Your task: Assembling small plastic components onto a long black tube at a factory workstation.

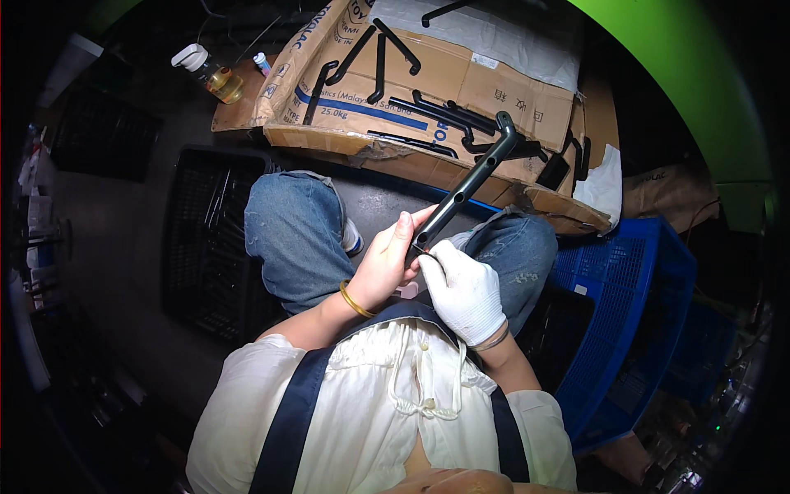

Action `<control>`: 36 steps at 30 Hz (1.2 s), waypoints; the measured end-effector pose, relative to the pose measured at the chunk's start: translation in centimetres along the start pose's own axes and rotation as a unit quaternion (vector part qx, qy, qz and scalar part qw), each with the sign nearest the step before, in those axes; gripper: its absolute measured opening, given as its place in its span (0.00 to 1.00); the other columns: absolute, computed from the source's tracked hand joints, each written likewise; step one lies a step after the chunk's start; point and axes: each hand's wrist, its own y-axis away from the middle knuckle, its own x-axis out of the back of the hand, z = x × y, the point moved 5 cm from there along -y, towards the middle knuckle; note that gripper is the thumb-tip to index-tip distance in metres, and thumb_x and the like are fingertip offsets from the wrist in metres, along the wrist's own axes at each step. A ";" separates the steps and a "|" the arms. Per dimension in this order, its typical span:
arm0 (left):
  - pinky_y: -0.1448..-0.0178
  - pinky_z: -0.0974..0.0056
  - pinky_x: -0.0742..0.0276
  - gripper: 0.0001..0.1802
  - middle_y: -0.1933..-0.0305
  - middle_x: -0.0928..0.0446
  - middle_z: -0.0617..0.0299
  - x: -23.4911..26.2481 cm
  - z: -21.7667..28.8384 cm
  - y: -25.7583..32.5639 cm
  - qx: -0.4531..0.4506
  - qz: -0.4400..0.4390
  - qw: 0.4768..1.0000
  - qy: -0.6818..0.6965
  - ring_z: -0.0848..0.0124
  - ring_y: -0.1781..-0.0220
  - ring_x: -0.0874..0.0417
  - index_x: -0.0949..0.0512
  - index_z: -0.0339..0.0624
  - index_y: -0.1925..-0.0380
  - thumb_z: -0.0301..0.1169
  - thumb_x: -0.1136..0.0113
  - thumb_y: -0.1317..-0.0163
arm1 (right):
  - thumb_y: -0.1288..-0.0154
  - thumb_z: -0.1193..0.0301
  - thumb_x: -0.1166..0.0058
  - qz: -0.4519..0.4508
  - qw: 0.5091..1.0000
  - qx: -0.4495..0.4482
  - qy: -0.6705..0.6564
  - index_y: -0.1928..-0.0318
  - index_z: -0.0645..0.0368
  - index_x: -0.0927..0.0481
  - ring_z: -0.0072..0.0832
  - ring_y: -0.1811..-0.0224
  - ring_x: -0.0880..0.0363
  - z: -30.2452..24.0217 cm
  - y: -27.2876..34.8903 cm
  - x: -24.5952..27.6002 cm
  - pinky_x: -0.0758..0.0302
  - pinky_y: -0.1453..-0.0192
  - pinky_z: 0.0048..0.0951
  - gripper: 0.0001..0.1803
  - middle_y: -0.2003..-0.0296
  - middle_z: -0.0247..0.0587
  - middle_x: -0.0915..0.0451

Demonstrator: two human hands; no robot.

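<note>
A long black plastic bar (462,198) with a bent far end and several round holes slants up and to the right in front of my lap. My bare left hand (387,257) is closed around its near end, thumb along the side. My right hand (462,288), in a white knitted glove, pinches at the same end. A small dark, thin piece shows at its fingertips, partly hidden, and its kind I cannot make out. The bar's far end reaches over the front edge of the cardboard box (354,144).
In the box lie several similar black bent bars (380,70). A bottle of yellowish liquid (220,82) stands at its left. Black crates (185,239) sit on the floor at left, blue crates (609,280) at right. A green curved machine part (683,74) arches at upper right.
</note>
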 end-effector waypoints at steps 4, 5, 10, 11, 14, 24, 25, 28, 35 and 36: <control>0.80 0.78 0.46 0.33 0.79 0.34 0.72 0.1 -0.2 0.1 0.001 0.004 1.000 -0.007 0.85 0.84 0.43 0.36 0.40 0.30 0.52 0.70 0.21 | 0.30 0.66 0.47 0.006 1.000 0.000 0.009 0.65 0.55 0.23 0.41 0.76 0.18 0.0 0.1 -0.3 0.21 0.72 0.38 0.08 0.76 0.41 0.18; 0.80 0.78 0.46 0.33 0.79 0.34 0.72 0.1 -0.2 0.1 0.001 0.004 1.000 -0.007 0.85 0.84 0.43 0.36 0.40 0.30 0.52 0.70 0.21 | 0.30 0.66 0.47 0.006 1.000 0.000 0.009 0.65 0.55 0.23 0.41 0.76 0.18 0.0 0.1 -0.3 0.21 0.72 0.38 0.08 0.76 0.41 0.18; 0.80 0.78 0.46 0.33 0.79 0.34 0.73 -0.1 -0.3 0.1 0.004 0.004 1.000 0.016 0.85 0.84 0.43 0.36 0.41 0.30 0.52 0.71 0.21 | 0.30 0.65 0.48 0.000 1.000 -0.009 0.016 0.66 0.55 0.24 0.42 0.77 0.18 0.3 0.0 -0.5 0.22 0.72 0.39 0.08 0.77 0.43 0.19; 0.80 0.78 0.46 0.33 0.79 0.34 0.73 -0.1 -0.4 0.0 0.003 0.004 1.000 0.015 0.85 0.84 0.43 0.36 0.41 0.30 0.52 0.71 0.21 | 0.30 0.65 0.48 0.000 1.000 -0.008 0.015 0.66 0.55 0.24 0.42 0.77 0.18 0.3 0.1 -0.6 0.22 0.72 0.39 0.08 0.77 0.43 0.19; 0.78 0.78 0.45 0.33 0.77 0.33 0.74 0.2 -0.5 -0.1 -0.034 0.018 0.999 -0.035 0.86 0.82 0.42 0.35 0.42 0.31 0.52 0.71 0.21 | 0.30 0.65 0.47 0.010 1.000 0.005 0.019 0.66 0.54 0.25 0.43 0.77 0.19 0.2 0.2 -0.7 0.22 0.73 0.39 0.08 0.77 0.44 0.20; 0.75 0.77 0.43 0.32 0.75 0.32 0.75 0.2 -0.1 0.0 -0.056 0.029 0.993 -0.104 0.86 0.79 0.40 0.32 0.43 0.32 0.52 0.71 0.21 | 0.30 0.64 0.47 -0.004 0.998 0.003 0.056 0.67 0.53 0.26 0.44 0.79 0.20 0.4 0.2 -0.9 0.23 0.75 0.41 0.09 0.80 0.43 0.21; 0.73 0.77 0.40 0.31 0.73 0.31 0.74 0.2 -0.1 0.0 -0.051 0.025 0.993 -0.107 0.85 0.77 0.38 0.32 0.44 0.32 0.52 0.71 0.21 | 0.30 0.64 0.47 -0.004 0.998 -0.001 0.055 0.67 0.53 0.26 0.44 0.79 0.20 0.5 0.2 -1.0 0.23 0.75 0.41 0.09 0.80 0.43 0.21; 0.73 0.77 0.40 0.32 0.73 0.31 0.74 0.2 -0.1 -0.1 -0.043 0.018 0.995 -0.088 0.85 0.77 0.38 0.31 0.44 0.32 0.52 0.71 0.21 | 0.30 0.64 0.48 0.011 0.999 -0.002 0.036 0.67 0.53 0.26 0.44 0.79 0.20 0.5 0.3 -1.1 0.23 0.75 0.42 0.09 0.80 0.43 0.21; 0.73 0.76 0.40 0.31 0.74 0.30 0.73 0.4 -0.1 -0.1 -0.040 0.022 0.991 -0.123 0.85 0.77 0.37 0.31 0.44 0.32 0.51 0.71 0.21 | 0.31 0.64 0.48 -0.001 0.998 0.015 0.055 0.68 0.53 0.26 0.44 0.79 0.20 0.1 0.2 -0.5 0.23 0.76 0.42 0.09 0.80 0.43 0.21; 0.73 0.76 0.40 0.31 0.74 0.30 0.73 0.3 -0.1 -0.1 -0.040 0.021 0.991 -0.123 0.85 0.77 0.37 0.31 0.44 0.32 0.51 0.71 0.21 | 0.30 0.64 0.48 -0.006 0.998 0.011 0.060 0.68 0.53 0.26 0.45 0.79 0.20 0.2 0.2 -0.6 0.24 0.76 0.42 0.09 0.80 0.43 0.21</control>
